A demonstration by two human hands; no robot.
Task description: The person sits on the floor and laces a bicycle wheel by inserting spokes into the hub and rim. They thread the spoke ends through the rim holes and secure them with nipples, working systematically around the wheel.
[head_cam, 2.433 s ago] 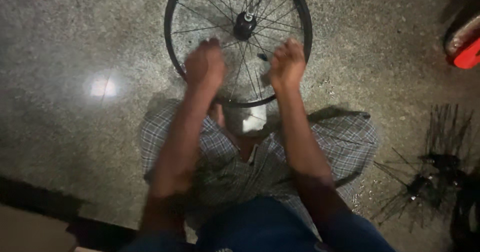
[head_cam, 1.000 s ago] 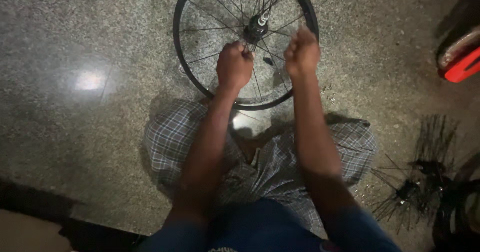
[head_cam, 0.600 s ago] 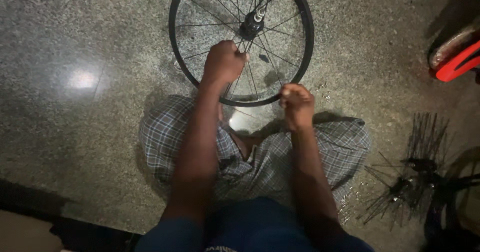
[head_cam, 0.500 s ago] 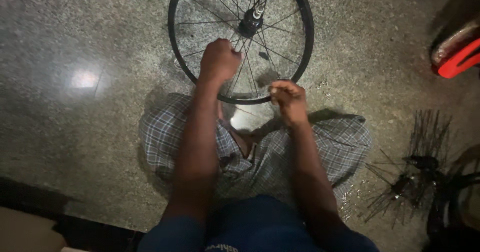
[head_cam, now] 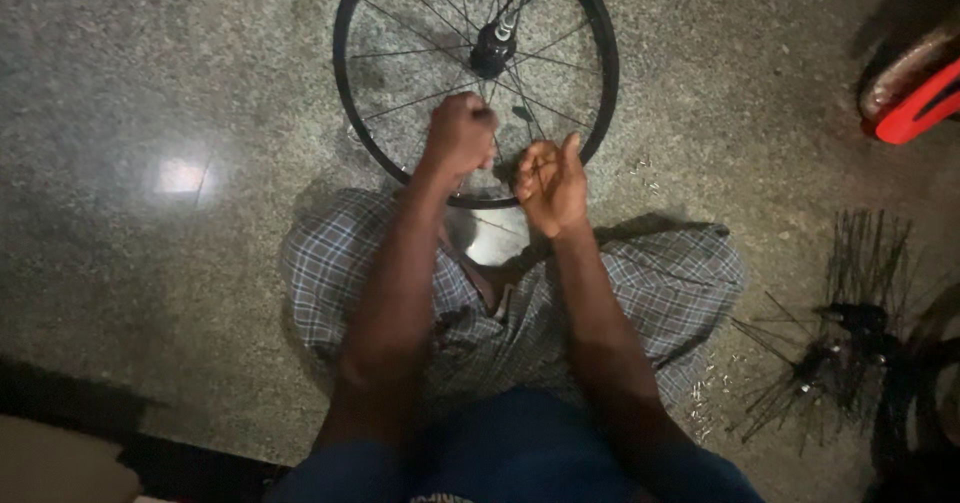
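Note:
A black bicycle wheel (head_cam: 346,93) with thin spokes and a dark hub (head_cam: 493,49) lies on the speckled floor in front of me. My left hand (head_cam: 460,133) is a closed fist over the spokes near the wheel's near rim, gripping a spoke. My right hand (head_cam: 551,183) hovers just right of it above the rim, palm turned up and fingers loosely curled. Whether it holds some small part I cannot tell. A shiny metal bowl (head_cam: 497,240) sits between my knees, below the rim.
A checked cloth (head_cam: 325,263) covers my legs. At the right lies a pile of loose spokes and a hub (head_cam: 850,313). A red and black object (head_cam: 925,103) sits at the upper right. A light glare (head_cam: 182,175) marks the floor at left.
My right hand has come back from the spokes near the hub to the near rim and turned palm up. My left hand has stayed clenched on the spokes.

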